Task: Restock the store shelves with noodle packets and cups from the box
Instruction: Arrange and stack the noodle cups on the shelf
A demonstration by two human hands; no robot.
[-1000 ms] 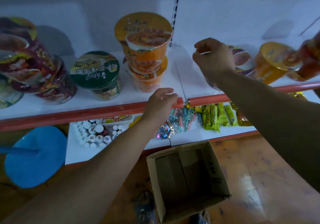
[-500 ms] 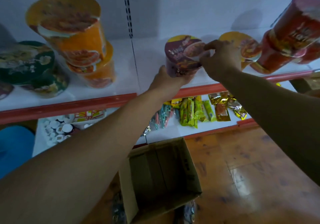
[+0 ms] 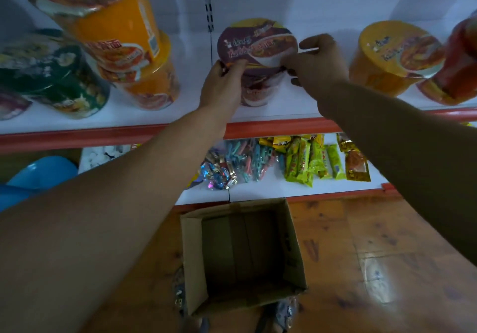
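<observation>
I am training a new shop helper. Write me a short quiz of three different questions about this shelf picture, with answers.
1. True or false: the cardboard box on the floor shows noodle cups inside.
2. Which cup do both hands hold? A) green B) purple C) red
3. Fill in: the held cup stands on the ____ shelf.

Key:
1. False; no cups are visible in it.
2. B; the left hand and right hand grip the purple cup.
3. Upper.
</observation>
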